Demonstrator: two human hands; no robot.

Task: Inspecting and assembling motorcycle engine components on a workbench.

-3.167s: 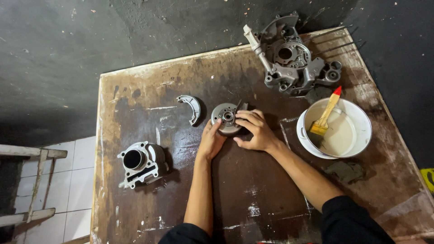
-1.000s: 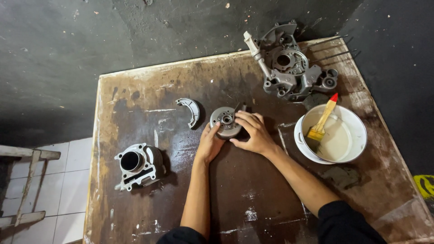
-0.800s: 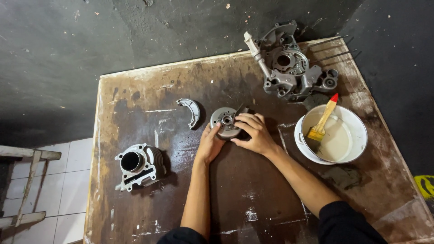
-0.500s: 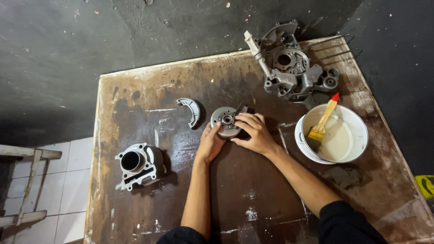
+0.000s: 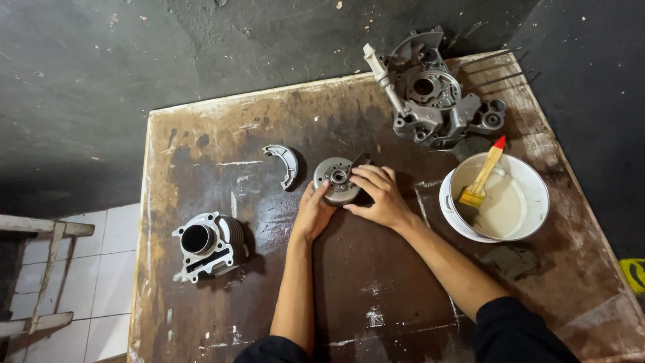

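Left hand (image 5: pixel 313 214) cups near edge of round metal hub (image 5: pixel 335 179), fingers curled against it; right hand (image 5: pixel 377 196) clamps hub's right side. Curved shoe piece (image 5: pixel 285 162) lies just left; white bowl (image 5: pixel 497 198) with brush (image 5: pixel 481 183) right.

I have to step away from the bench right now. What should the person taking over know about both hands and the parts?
Left hand: cups the round metal hub from below on the wooden table.
Right hand: fingers rest on the hub's right edge.
Nearby: curved shoe piece left of the hub, cylinder block lower left, engine casing top right.
White bowl with brush sits right, untouched.
Done: parts laid out. Left: the hub, in hand.
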